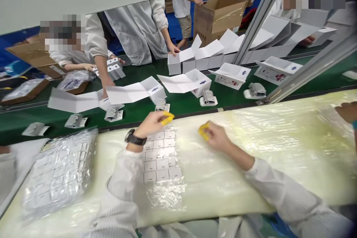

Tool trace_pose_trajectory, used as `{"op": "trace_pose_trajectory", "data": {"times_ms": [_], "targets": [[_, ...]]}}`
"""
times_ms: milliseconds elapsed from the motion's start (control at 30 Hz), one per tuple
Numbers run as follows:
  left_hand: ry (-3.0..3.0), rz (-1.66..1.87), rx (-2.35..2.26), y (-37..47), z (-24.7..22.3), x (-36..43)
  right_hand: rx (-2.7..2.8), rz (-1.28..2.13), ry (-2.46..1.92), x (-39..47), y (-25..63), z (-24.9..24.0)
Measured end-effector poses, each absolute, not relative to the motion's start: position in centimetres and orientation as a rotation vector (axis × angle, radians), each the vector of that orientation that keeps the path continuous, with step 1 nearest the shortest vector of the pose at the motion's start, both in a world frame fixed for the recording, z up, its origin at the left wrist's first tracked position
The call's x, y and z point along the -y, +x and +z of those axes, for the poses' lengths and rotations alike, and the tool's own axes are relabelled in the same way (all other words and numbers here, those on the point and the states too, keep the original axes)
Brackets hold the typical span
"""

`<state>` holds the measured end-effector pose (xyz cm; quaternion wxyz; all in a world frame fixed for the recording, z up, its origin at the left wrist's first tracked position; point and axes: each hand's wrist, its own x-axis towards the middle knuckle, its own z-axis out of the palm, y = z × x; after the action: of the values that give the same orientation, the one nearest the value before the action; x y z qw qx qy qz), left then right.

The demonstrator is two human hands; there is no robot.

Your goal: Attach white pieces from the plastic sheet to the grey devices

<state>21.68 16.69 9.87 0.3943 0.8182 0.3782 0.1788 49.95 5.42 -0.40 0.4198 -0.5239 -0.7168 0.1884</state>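
My left hand [151,124] is over the table's far edge, above the far end of a sheet of small white boxes [156,165] in clear plastic. Yellow covers show on its fingertips, which are pressed together. To the right, my right hand [217,137] hovers over the yellowish, film-covered tabletop [251,182]. Its thumb and fingers, also with yellow covers, curl into a pinch. Whether either hand holds something small cannot be made out. Closest to my left hand on the green belt [186,113] is a small grey packed item [161,105].
A bag of white boxes [60,171] lies at left. Along the belt stand opened white cartons [185,81] and more grey items [208,97]. Co-workers in white coats [136,29] work across the belt. A metal post [258,15] rises at right; a large cardboard box [217,18] stands behind.
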Motion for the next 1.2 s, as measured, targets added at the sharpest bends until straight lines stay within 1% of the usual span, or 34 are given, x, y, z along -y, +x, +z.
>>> {"op": "trace_pose_trajectory", "data": {"times_ms": [67,167,300,400,500,600,700,833,933,1033,1200], "targets": [[2.035,0.419,-1.021,17.8,9.5,-13.6,2.011,0.721,-1.054,-2.5,44.7,0.5],[1.972,0.315,-1.070,13.9,7.9,-9.4,2.136,0.881,-0.934,-1.2,38.6,1.4],[1.986,0.262,-1.161,11.6,5.8,-6.0,2.343,0.854,-1.020,-2.6,34.6,2.2],[2.033,0.269,-1.167,10.9,5.0,-5.1,2.560,0.781,-1.080,-3.4,33.4,2.9],[2.063,0.310,-1.185,10.7,4.4,-4.8,2.655,0.744,-1.135,-3.7,32.9,3.3],[2.072,0.362,-1.196,10.7,3.9,-4.7,2.677,0.765,-1.087,-4.1,32.7,3.5],[2.089,0.385,-1.204,10.8,3.5,-4.5,2.685,0.855,-0.985,-4.8,32.7,3.9],[2.100,0.406,-1.220,10.4,3.3,-4.1,2.549,1.162,-0.776,-5.3,34.0,4.8],[2.121,0.393,-1.210,10.6,4.1,-3.4,2.181,1.352,-0.806,-4.7,36.3,5.4],[2.291,0.454,-1.170,12.3,5.4,-3.1,1.831,1.294,-0.923,-3.7,38.4,5.5],[2.668,0.824,-0.928,17.9,6.9,-4.6,1.607,1.096,-1.035,-3.1,41.2,4.5]]}}
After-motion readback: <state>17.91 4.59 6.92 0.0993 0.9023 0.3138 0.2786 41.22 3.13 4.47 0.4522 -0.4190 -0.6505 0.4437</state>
